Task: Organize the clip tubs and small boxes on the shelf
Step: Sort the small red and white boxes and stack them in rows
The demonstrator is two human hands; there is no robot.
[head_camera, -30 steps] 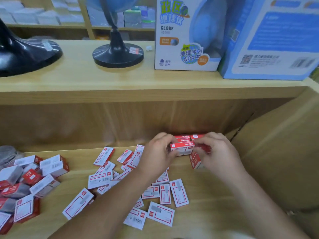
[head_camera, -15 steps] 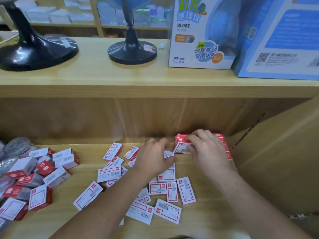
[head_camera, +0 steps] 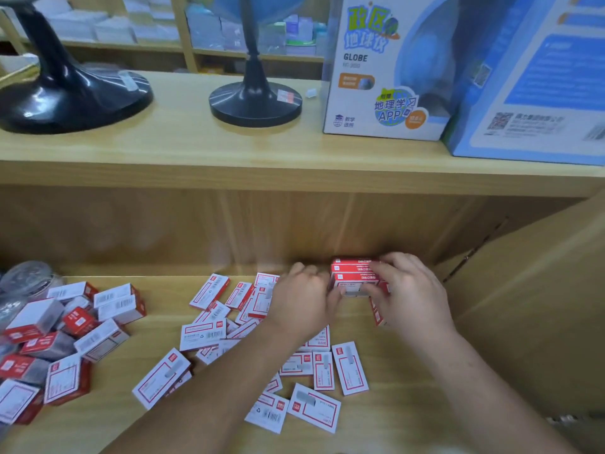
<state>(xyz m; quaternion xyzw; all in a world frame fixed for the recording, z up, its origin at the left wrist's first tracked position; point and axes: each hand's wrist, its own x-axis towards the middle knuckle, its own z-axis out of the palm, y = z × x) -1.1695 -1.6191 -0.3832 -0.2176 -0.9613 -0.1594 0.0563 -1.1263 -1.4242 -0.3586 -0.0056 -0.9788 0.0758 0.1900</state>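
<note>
Upper ledge point(head_camera: 196, 149): large black stand point(head_camera: 65, 99), smaller black stand point(head_camera: 255, 106), white globe box point(head_camera: 370, 77) beside blue box point(head_camera: 540, 93).

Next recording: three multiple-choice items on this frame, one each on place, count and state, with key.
1. Where does the stack of red boxes stand?
A. back right of the lower shelf
B. upper shelf
C. front left edge

2. How many black stand bases are on the upper shelf?
A. one
B. two
C. four

3. How do the loose boxes lie?
A. in a neat row
B. flat, scattered
C. bagged

1 A: it stands by the back wall, right.
2 B: one far left, another near the globe box.
3 B: they overlap at odd angles.
</note>
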